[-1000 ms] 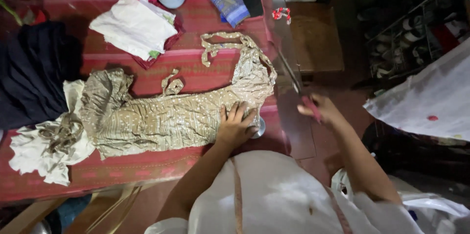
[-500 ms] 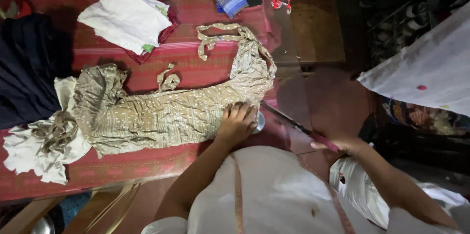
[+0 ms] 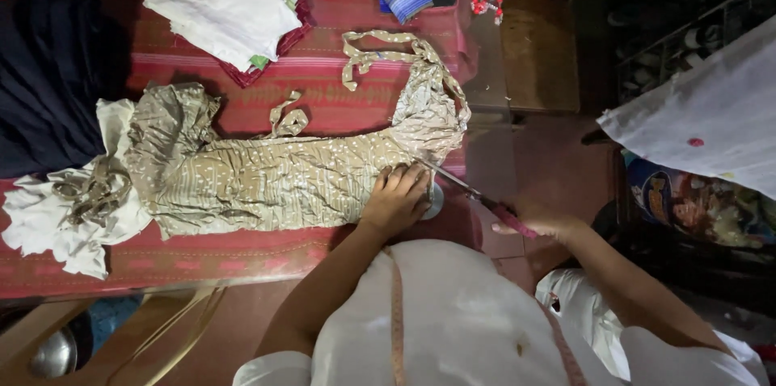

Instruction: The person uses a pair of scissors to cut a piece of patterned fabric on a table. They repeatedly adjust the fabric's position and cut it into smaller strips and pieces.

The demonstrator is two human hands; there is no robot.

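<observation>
Nearest me, my right hand (image 3: pixel 540 223) grips pink-handled scissors (image 3: pixel 471 192) with blades angled far-left toward the beige patterned garment (image 3: pixel 275 176), which my left hand (image 3: pixel 396 198) presses flat, fingers spread, on the red table cloth (image 3: pixel 194 253), below the folded white cloth (image 3: pixel 222 6).

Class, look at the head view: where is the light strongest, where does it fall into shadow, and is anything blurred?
Head view: brightest on the beige patterned garment and white folded cloth; the right side and lower corners sink into dark shadow; the right hand with the scissors looks slightly soft; the left hand is sharp.
</observation>
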